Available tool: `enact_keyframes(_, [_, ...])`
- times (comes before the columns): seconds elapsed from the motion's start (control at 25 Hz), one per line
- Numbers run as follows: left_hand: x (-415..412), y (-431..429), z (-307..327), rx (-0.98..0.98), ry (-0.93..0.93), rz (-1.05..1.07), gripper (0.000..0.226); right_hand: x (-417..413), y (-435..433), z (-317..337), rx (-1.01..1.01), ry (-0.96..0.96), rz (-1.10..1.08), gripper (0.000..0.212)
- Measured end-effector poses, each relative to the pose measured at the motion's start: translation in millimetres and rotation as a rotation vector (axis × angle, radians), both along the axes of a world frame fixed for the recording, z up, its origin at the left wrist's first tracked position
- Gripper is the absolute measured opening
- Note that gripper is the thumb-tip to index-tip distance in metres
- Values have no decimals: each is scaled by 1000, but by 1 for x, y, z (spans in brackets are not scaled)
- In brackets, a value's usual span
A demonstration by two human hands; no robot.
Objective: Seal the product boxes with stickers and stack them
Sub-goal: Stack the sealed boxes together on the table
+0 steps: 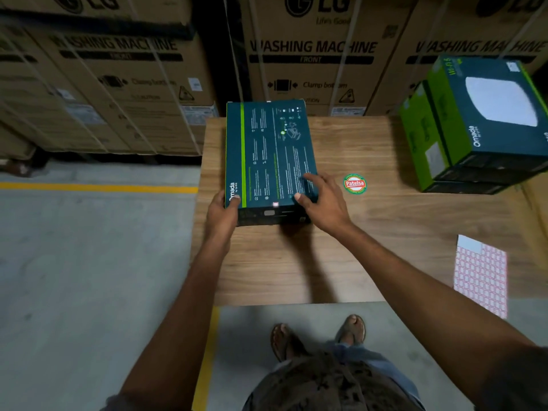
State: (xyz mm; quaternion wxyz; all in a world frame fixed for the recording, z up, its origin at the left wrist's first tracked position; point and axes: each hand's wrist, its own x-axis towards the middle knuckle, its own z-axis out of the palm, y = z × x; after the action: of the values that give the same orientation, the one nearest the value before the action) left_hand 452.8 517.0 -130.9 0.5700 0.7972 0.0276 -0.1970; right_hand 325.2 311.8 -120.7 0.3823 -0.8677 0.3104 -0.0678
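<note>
**Inspector:** Fingers first. State?

**Checker:** The left hand (pixel 222 213) grips the near left corner of one product box (pixel 269 149), thumb on the top face and fingers curled round the side. The right hand (pixel 324 200) lies on the near right corner of the same box. Its index finger and thumb rest straight on the top face and pinch nothing. Its other fingers are hidden.

**Inspector:** Where does that box sit?

**Checker:** Flat on the counter (pixel 400 232), toward 11 o'clock, printed back face up. It is closed, so the contents cannot be seen. One small pale sticker (pixel 275 204) sits on its near top edge, between the two hands.

**Inspector:** Other boxes?

**Checker:** One stack (pixel 489 114) at 2 o'clock, well apart from the held box. Three layers show at its near edge, all closed. The top box pictures a white device.

**Inspector:** Loose stickers?

**Checker:** One round sticker (pixel 355 183), red and green, lies on the counter at 3 o'clock of the right hand, just beside it and apart from the box. One sticker sheet (pixel 480 274), a red-lined grid, lies at 4 o'clock by the counter's near right edge.

**Inspector:** Surroundings?

**Checker:** Three brown cartons (pixel 311 54) marked "washing machine" stand at 12 o'clock, behind the counter. The grey floor (pixel 89 247) carries a yellow line (pixel 98 187) at 9 o'clock. Two sandalled feet (pixel 353 329) stand at 6 o'clock.
</note>
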Motion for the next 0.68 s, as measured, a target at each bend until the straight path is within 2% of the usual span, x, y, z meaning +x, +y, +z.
enact_keyframes(0.12, [-1,4,-3,-11,-7,-28,24,4,18,-4,47,26,-41,86])
enact_keyframes(0.2, [-3,6,-3,-24,-4,-41,24,7,27,-8,36,13,-89,90])
enact_keyframes(0.28, [-4,7,0,-49,14,-59,28,12,25,-8,134,-37,-208,71])
enact_keyframes(0.36, [-3,7,3,-56,14,-70,30,17,18,-8,295,-6,-310,53])
enact_keyframes(0.56, [-12,16,14,-129,56,-46,39,7,-2,-14,492,-29,-395,23])
enact_keyframes(0.68, [-13,20,27,-194,72,-24,48,-3,-14,-7,708,-138,-417,23])
